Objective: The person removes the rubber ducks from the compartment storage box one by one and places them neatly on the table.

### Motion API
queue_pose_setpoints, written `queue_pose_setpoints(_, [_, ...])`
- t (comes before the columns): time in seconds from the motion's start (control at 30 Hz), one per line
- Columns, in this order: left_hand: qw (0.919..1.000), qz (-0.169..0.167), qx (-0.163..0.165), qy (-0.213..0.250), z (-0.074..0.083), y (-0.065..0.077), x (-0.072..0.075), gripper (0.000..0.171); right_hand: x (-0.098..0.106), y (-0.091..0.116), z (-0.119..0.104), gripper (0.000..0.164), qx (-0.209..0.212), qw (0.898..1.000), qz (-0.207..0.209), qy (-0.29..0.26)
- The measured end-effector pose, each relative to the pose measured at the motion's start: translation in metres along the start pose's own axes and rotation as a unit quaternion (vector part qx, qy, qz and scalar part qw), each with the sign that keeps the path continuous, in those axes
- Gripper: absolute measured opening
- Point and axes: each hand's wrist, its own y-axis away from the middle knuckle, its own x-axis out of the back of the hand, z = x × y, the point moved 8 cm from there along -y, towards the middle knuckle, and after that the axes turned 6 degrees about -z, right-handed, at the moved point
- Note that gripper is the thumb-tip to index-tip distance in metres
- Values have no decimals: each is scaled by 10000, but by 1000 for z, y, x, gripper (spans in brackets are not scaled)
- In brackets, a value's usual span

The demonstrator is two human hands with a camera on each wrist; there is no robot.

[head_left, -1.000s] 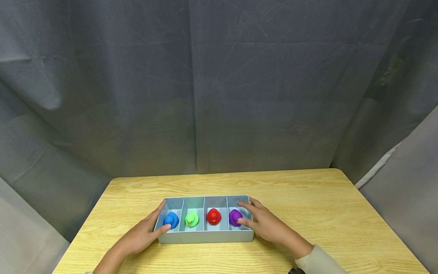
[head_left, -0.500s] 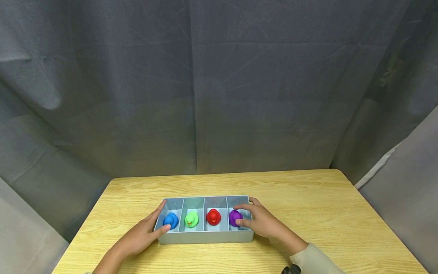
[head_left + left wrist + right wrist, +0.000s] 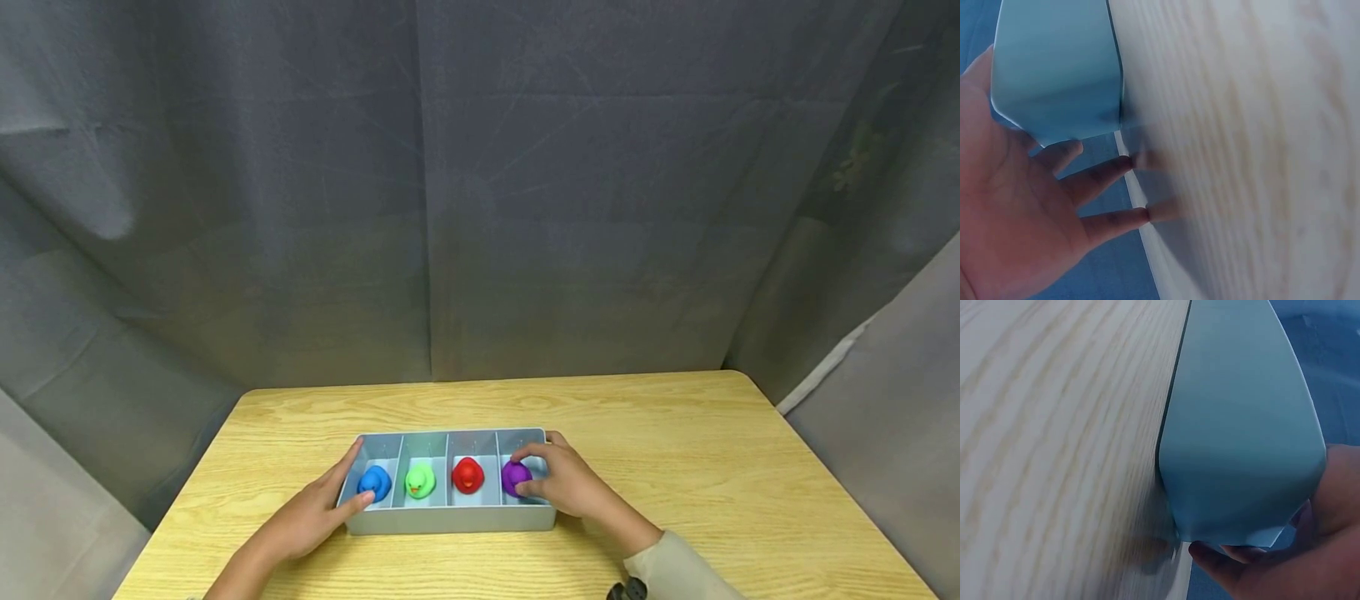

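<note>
A grey tray [image 3: 450,521] with a row of compartments lies on the wooden table, one small rubber duck in each. From left to right these are a blue duck [image 3: 372,481], a light green duck [image 3: 420,478], a red duck [image 3: 468,474] and a purple duck [image 3: 515,476]. My left hand [image 3: 311,512] rests against the tray's left end, thumb over the front corner by the blue duck; its other fingers [image 3: 1107,228] spread fairly straight. At the far right compartment my right hand [image 3: 566,479] pinches the purple duck between thumb and index finger; its remaining fingers stay outside the tray's end.
The wooden table [image 3: 675,450] extends beyond the tray on both sides and behind it. Grey curtains [image 3: 480,208] hang behind and beside the table. A dark object [image 3: 627,590] shows by the right sleeve at the bottom edge.
My right thumb and index finger have come down and closed on the purple duck, and the right forearm has shifted left. The left hand and tray look unmoved.
</note>
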Motion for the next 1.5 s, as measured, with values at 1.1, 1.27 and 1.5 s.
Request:
queue_pose_setpoints(1.1, [9999,-70,72,104,-2,-3,-3,84,2,4,-2,23,-158,9996,192,101])
queue_pose_setpoints(1.27, [9999,-72,108,92,-2,-2,-3,84,5,6,-4,24,-82,9996,219,157])
queue_pose_setpoints(1.5, [9998,-65,149,92,-2,-2,-3,85,9,6,-7,22,13,9997,137,187])
